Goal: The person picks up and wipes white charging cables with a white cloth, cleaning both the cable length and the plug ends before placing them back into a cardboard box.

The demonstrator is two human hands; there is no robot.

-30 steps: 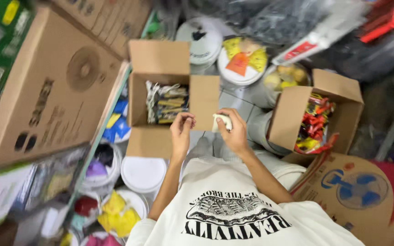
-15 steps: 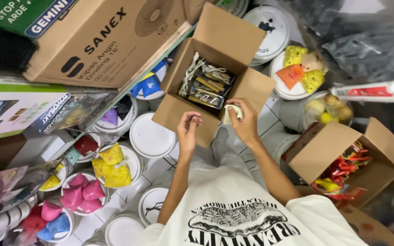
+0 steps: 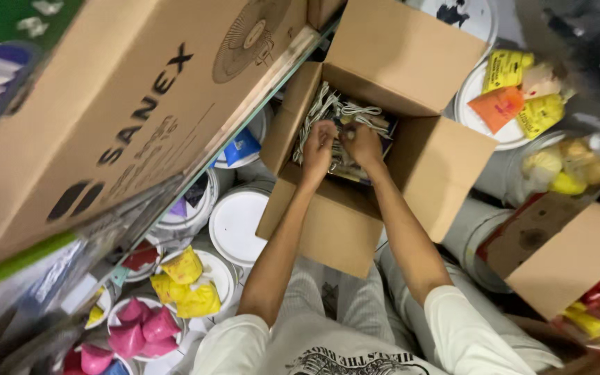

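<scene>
An open brown cardboard box [image 3: 425, 173] stands in front of me, with coiled white cords and packaged items [image 3: 338, 114] inside. Both my hands reach down into it. My left hand [image 3: 319, 144] is closed around some of the white cords at the box's left side. My right hand [image 3: 361, 144] sits right beside it, fingers curled on the packaged cords in the middle. What exactly lies under the fingers is hidden.
A large fan carton [image 3: 105, 118] leans at the left. White bucket lids [image 3: 236, 223] hold yellow [image 3: 187, 281] and pink bags [image 3: 137, 330]. Yellow and orange packets [image 3: 522, 97] lie on a lid at upper right. Another open box [image 3: 564, 257] stands at right.
My hands were together above the box's front flap, the right one holding a small white item; now both have moved forward into the box. The view has shifted left and closer.
</scene>
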